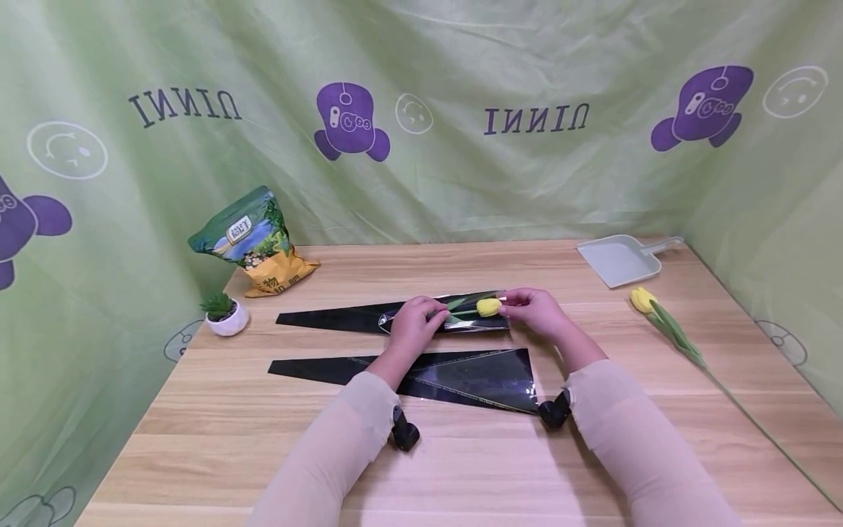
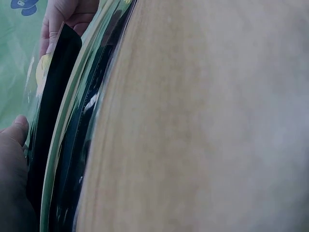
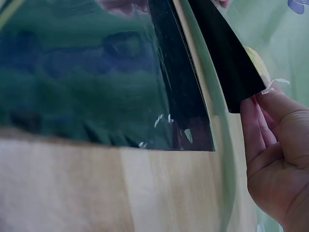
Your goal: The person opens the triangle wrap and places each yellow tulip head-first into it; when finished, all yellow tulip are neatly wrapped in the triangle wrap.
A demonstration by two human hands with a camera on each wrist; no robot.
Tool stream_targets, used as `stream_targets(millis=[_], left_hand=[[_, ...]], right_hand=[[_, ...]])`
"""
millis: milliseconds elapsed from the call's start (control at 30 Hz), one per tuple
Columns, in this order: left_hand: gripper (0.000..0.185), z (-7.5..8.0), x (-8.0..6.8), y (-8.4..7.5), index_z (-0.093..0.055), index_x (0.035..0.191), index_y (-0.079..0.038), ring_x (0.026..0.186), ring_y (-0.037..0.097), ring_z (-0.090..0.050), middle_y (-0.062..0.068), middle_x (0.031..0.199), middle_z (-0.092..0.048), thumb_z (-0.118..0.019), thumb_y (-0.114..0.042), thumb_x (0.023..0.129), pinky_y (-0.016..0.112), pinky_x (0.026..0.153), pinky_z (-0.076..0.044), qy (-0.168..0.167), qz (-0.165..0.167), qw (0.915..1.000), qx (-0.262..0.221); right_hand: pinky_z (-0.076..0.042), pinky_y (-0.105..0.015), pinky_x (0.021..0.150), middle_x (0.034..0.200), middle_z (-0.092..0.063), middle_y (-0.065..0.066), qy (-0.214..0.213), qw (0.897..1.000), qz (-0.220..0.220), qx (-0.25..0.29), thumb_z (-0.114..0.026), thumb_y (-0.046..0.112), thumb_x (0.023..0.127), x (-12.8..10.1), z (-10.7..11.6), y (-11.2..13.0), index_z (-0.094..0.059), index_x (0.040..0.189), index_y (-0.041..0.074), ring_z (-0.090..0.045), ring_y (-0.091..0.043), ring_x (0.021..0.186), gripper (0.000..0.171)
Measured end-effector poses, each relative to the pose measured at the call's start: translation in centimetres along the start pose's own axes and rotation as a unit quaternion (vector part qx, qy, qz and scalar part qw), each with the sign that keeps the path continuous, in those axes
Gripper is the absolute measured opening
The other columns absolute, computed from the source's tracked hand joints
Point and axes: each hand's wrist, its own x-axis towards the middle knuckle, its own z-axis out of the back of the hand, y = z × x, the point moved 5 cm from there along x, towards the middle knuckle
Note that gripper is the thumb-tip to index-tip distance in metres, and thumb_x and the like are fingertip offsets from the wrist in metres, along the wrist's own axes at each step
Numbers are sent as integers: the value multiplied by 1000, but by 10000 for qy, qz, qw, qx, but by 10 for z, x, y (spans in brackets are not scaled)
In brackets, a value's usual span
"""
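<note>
Both hands, left (image 1: 411, 327) and right (image 1: 535, 310), pinching black sleeve (image 1: 369, 318) lying left-right, narrow tip leftward; yellow tulip (image 1: 488, 307) half hidden inside.

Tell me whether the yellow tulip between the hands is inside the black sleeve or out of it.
Partly in. The tulip has its yellow head showing at the black sleeve's wide end, where the right hand lifts the edge.

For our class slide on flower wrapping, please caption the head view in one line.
Both hands, left hand and right hand, hold a yellow tulip in a black sleeve on the wooden table.
</note>
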Motion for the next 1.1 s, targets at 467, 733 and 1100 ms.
stream_targets(millis=[467, 733, 1100], left_hand=[[19, 1, -1, -1, -77, 103, -16, 105, 20, -67, 1, 104, -74, -70, -29, 91, 35, 95, -52, -68, -59, 10000, -14], [19, 2, -1, -3, -77, 103, -15, 105, 21, -66, 2, 104, -73, -70, -28, 90, 36, 94, -52, -13, -16, 10000, -48], [20, 3, -1, -5, -78, 102, -14, 104, 21, -67, 3, 103, -73, -70, -28, 91, 36, 94, -52, -15, -27, 10000, -26]], right_hand=[[-52, -13, 72, 115, -69, -21, 349, 9989, 149, 266, -68, 5, 90, 10, -11, -4, -59, 125, -8, -61, 2, 80, 39], [-52, -13, 82, 128, -63, -23, 408, 9991, 110, 37, -69, 10, 90, 16, -20, -5, -62, 124, -4, -62, 0, 92, 38], [-46, -11, 83, 128, -62, -24, 506, 9986, 153, -69, -71, 13, 89, 17, -26, -2, -62, 126, -5, -59, -10, 103, 42]])
